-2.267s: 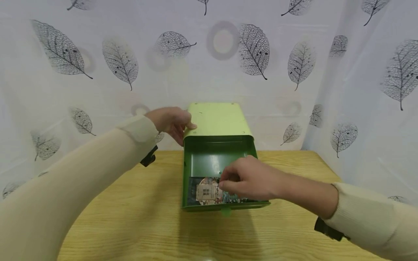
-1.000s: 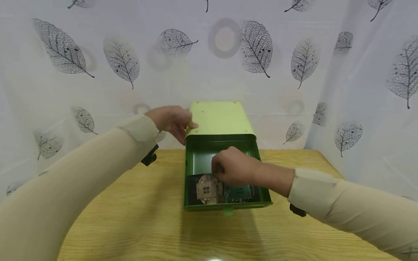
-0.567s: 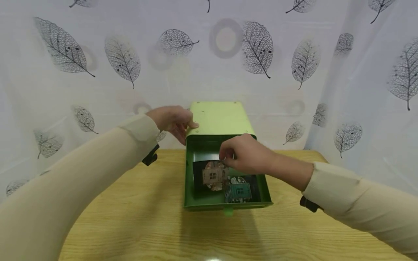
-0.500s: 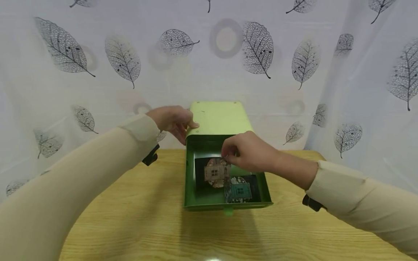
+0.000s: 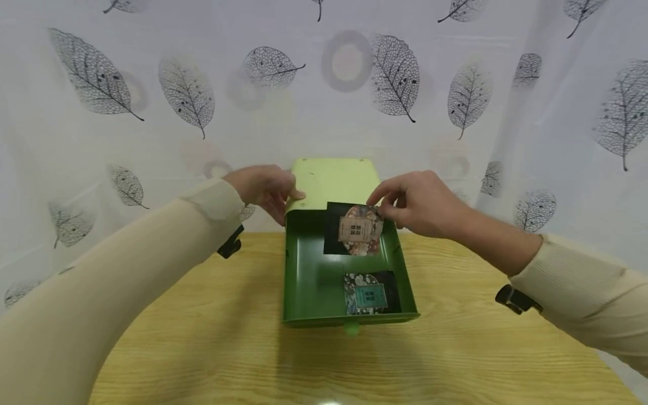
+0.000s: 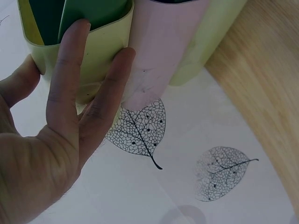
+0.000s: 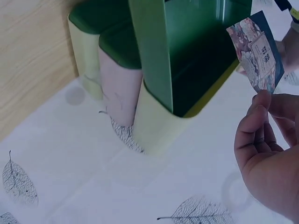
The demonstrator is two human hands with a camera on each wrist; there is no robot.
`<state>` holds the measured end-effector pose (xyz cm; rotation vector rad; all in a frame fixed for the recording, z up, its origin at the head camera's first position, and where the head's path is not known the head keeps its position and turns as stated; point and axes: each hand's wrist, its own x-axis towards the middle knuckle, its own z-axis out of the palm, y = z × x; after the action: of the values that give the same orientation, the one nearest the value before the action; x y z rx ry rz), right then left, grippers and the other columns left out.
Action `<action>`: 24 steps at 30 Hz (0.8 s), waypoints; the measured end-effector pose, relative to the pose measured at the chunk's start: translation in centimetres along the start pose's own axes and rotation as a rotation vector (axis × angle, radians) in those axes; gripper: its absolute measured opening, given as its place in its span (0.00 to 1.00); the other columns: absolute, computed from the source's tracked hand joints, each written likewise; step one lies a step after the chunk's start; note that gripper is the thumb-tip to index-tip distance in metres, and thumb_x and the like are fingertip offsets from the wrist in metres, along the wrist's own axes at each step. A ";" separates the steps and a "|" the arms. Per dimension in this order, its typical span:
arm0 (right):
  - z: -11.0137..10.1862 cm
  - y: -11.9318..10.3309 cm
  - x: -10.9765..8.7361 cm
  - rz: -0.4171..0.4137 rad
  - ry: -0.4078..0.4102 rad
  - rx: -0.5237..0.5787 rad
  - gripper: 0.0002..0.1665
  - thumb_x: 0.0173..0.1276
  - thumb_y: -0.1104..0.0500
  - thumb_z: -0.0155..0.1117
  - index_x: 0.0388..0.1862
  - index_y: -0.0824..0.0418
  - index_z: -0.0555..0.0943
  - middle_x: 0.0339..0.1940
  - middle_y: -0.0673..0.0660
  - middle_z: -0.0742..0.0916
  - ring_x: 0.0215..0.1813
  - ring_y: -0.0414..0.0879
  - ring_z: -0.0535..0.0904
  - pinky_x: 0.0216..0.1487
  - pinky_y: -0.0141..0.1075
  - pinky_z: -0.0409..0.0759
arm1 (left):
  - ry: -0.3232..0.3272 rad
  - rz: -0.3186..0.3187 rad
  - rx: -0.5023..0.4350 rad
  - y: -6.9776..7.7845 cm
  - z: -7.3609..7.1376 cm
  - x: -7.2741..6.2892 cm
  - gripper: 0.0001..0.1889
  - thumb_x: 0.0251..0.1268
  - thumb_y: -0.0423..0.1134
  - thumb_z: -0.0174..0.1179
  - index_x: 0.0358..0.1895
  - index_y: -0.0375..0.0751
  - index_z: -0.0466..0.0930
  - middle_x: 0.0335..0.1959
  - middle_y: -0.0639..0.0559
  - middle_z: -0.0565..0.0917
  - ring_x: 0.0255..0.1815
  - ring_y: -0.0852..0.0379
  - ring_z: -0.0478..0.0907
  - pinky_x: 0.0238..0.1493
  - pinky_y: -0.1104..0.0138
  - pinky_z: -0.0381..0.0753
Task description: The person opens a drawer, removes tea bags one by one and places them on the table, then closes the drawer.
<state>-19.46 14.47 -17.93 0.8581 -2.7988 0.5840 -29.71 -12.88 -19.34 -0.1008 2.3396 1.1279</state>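
Head: the right hand (image 5: pixel 425 203) pinches a beige-labelled packet (image 5: pixel 355 229) above the green drawer (image 5: pixel 315 275), a teal-labelled packet (image 5: pixel 372 295) inside its front; left wrist: the left hand (image 6: pixel 51 144), fingers parted, grips the drawer's lime casing (image 6: pixel 103 45); right wrist: fingertips (image 7: pixel 263 98) meet on the beige-labelled packet

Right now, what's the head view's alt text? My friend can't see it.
The right hand pinches a packet above an open green drawer, where another packet lies. The left hand holds the lime case; a leafy curtain hangs behind.

Above the drawer (image 5: pixel 316 287), the right hand (image 5: pixel 425 205) hides a corner of its packet (image 5: pixel 354 230), whose smallest print is illegible.
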 end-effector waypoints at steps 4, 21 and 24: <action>-1.0 1.0 -0.2 0.054 0.024 -0.021 0.12 0.69 0.64 0.61 0.48 0.57 0.87 0.32 0.54 0.90 0.23 0.40 0.81 0.26 0.36 0.74 | -0.006 0.001 0.006 -0.1 -0.1 0.0 0.17 0.77 0.40 0.53 0.58 0.30 0.69 0.53 0.30 0.77 0.45 0.38 0.85 0.43 0.56 0.90; -3.6 7.7 -1.1 0.231 0.232 -0.096 0.12 0.71 0.56 0.64 0.45 0.62 0.87 0.35 0.60 0.90 0.25 0.40 0.82 0.34 0.37 0.75 | -0.009 0.002 0.010 -0.1 -0.1 -0.1 0.18 0.77 0.41 0.52 0.59 0.30 0.69 0.54 0.31 0.77 0.45 0.39 0.85 0.44 0.56 0.90; -3.7 9.2 -1.4 0.258 0.215 -0.118 0.13 0.72 0.55 0.63 0.46 0.63 0.86 0.35 0.60 0.90 0.25 0.40 0.82 0.33 0.38 0.75 | -0.013 0.006 0.007 -0.1 -0.1 0.0 0.18 0.77 0.41 0.52 0.59 0.30 0.69 0.54 0.31 0.77 0.45 0.39 0.85 0.44 0.56 0.90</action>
<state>-23.38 23.69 -17.85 0.3882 -2.7295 0.5060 -29.66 -13.00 -19.37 -0.0837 2.3344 1.1197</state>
